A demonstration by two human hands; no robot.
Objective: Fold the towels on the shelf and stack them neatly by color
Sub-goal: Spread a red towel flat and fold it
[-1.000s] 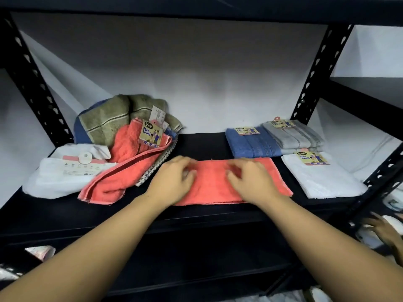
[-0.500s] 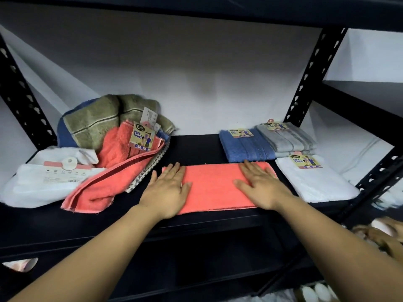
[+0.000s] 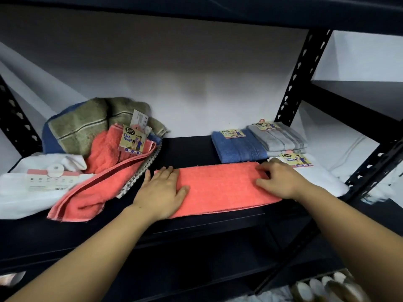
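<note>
A coral towel (image 3: pixel 220 187), folded into a long strip, lies flat at the front of the black shelf (image 3: pixel 185 149). My left hand (image 3: pixel 162 190) rests palm down on its left end, fingers spread. My right hand (image 3: pixel 278 180) lies on its right end, fingers curled at the far right corner; whether they pinch the cloth is unclear. To the right sit a folded blue towel (image 3: pixel 238 148), a folded grey towel (image 3: pixel 278 137) and a folded white towel (image 3: pixel 322 177). On the left is a loose heap: an unfolded coral towel (image 3: pixel 98 182), an olive striped towel (image 3: pixel 87 123), white towels (image 3: pixel 24 192).
A black perforated upright (image 3: pixel 298 77) stands behind the grey towel, another upright (image 3: pixel 17 120) at the far left. The white wall closes the back. A further shelf bay (image 3: pixel 357 99) lies to the right. Pale round objects (image 3: pixel 320 288) sit below at bottom right.
My hands have slid apart from the middle of the coral towel to its two ends, flattening it. The right hand's fingers have curled at the right corner.
</note>
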